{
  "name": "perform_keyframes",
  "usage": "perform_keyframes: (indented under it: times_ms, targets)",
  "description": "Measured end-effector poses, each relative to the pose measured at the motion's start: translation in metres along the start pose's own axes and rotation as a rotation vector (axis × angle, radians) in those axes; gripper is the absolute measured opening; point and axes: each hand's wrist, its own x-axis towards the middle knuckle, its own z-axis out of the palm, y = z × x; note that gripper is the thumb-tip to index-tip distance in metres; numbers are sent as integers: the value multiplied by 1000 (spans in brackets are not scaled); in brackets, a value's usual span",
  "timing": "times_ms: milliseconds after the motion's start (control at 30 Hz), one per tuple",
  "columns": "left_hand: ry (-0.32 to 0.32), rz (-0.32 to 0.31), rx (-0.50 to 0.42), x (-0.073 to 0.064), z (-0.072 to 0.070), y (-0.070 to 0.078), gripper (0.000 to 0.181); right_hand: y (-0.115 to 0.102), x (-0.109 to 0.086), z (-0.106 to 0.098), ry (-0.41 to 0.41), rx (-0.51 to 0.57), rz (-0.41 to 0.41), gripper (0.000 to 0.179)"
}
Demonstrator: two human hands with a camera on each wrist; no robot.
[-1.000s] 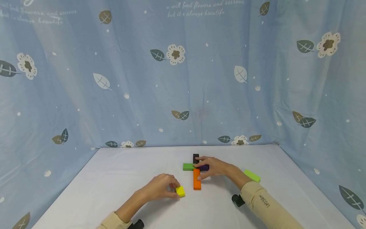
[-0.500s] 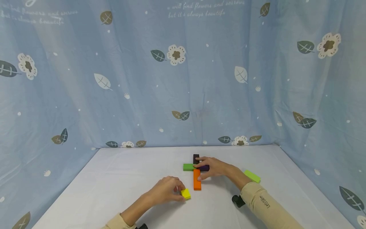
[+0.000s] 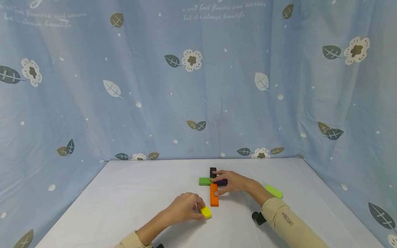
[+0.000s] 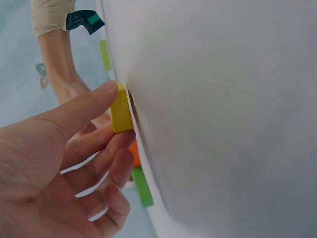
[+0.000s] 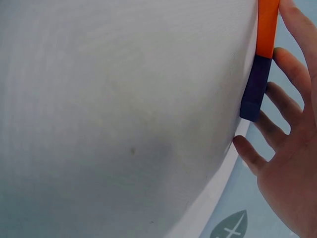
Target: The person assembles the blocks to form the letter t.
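In the head view a yellow block lies near the front of the table, pinched between the thumb and fingers of my left hand. The left wrist view shows the thumb at one end of it. My right hand rests over a cross of blocks, its fingers spread. Its thumb touches the orange block, and other fingertips lie at the green block, the black block and the dark purple block. In the right wrist view the orange and purple blocks stand end to end beside the fingers.
A lime green block lies on the right, beyond my right forearm. White cloth covers the table. A blue patterned curtain rises behind it and along both sides. A black wrist device hangs at my right sleeve.
My left hand has moved right and slightly toward the front with the yellow block, bringing it nearer the orange block's front end. The right hand and the other blocks have stayed in place.
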Motion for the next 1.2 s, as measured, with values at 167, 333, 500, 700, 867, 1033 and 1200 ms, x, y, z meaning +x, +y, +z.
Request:
perform_keyframes:
  times_ms: [167,333,500,700,867,1033,1200]
  targets:
    - [11,-7,-6,4,1,6,29,1,1,1,4,-11,-8,62]
    - [22,-13,-21,9,1,12,30,1,0,0,4,0,-14,61]
    - [28,-7,-20,13,0,16,32,0,0,-1,6,4,-15,61]
    - [23,-5,-26,14,1,20,29,1,1,0,7,16,-23,61]
    - [30,12,-16,16,3,22,29,2,0,1,2,15,-9,61]
    - [39,30,9,18,5,23,30,4,0,2,0,2,-9,61]
    - [37,28,30,20,8,23,30,5,1,3,1,-13,-8,61]
